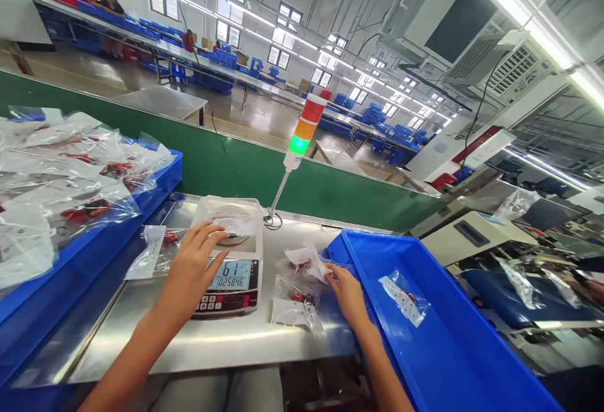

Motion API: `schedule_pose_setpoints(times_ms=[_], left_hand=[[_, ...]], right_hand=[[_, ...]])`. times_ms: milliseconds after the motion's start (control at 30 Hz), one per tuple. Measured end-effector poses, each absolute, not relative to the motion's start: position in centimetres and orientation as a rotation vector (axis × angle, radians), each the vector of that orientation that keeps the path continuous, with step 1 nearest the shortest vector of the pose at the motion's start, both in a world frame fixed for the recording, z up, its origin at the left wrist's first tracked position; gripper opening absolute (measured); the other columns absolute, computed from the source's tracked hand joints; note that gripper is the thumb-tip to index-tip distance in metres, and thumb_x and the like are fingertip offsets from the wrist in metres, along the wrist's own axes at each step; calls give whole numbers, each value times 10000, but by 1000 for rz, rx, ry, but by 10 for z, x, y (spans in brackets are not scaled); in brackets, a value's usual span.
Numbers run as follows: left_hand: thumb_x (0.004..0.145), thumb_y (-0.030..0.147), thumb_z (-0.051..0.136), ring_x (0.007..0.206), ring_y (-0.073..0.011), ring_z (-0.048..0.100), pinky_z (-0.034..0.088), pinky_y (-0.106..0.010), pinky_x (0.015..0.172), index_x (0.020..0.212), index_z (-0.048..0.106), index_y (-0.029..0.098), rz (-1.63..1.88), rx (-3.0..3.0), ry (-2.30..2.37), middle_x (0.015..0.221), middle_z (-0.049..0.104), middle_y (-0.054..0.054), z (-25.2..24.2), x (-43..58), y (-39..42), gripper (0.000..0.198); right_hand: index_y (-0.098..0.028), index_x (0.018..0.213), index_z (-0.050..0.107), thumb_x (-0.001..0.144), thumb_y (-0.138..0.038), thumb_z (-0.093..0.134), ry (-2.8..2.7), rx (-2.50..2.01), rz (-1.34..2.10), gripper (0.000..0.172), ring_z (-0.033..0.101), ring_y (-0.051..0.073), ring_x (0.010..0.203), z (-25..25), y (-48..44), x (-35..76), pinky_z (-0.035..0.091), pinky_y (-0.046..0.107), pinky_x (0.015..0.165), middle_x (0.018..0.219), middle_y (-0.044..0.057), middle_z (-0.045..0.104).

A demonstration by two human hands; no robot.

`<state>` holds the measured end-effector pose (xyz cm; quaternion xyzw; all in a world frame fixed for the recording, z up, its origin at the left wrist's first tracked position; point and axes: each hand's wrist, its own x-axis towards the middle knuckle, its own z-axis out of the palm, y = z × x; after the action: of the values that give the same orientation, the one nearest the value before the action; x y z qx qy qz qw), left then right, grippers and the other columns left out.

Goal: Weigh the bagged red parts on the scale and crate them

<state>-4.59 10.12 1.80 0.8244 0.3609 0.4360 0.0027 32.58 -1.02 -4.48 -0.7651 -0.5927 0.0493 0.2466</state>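
Observation:
My left hand (195, 264) reaches over a digital weighing scale (229, 305), fingers spread. Its fingertips are close to a clear bag (236, 224) on the scale's round pan; whether they touch it I cannot tell. The lit display shows digits. Left of the scale, partly behind my left hand, lies another bag (150, 251) with a white panel and red contents. My right hand (348, 292) pinches the edge of a plastic bag (304, 261) with red items. Just below that one, a similar bag (296, 311) lies on the metal table (189, 349).
A blue bin (172, 176) heaped with bags (80, 179) stands at left. At right, another blue bin (453, 336) holds one bag (403, 299). Behind the scale rise a signal tower (302, 135), lit green, and a green partition (236, 163). Machinery (491, 236) stands far right.

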Motion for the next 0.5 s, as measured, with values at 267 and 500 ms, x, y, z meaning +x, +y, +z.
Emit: schedule_pose_setpoints(times_ms=[267,500], left_hand=[[923,104,545,1338,-342,493,478,-536,1096,1216,648,152,1129,2625,1143,1331,639,-121,10,-10,133,314],[904,259,579,850,-266,712,566,-377,829,931,736,165,1543,1817,1622,933,760,-84,55,-26,168,186]], right_hand=[[-192,1127,725,852,-647,630,-1244,-1815,390,540,733,330,888,-1,-24,303,583,369,731,992,99,760],[-251,1169,719,1004,-300,528,-1871,-1536,215,258,696,264,1032,54,66,230,569,376,886,1153,64,734]])
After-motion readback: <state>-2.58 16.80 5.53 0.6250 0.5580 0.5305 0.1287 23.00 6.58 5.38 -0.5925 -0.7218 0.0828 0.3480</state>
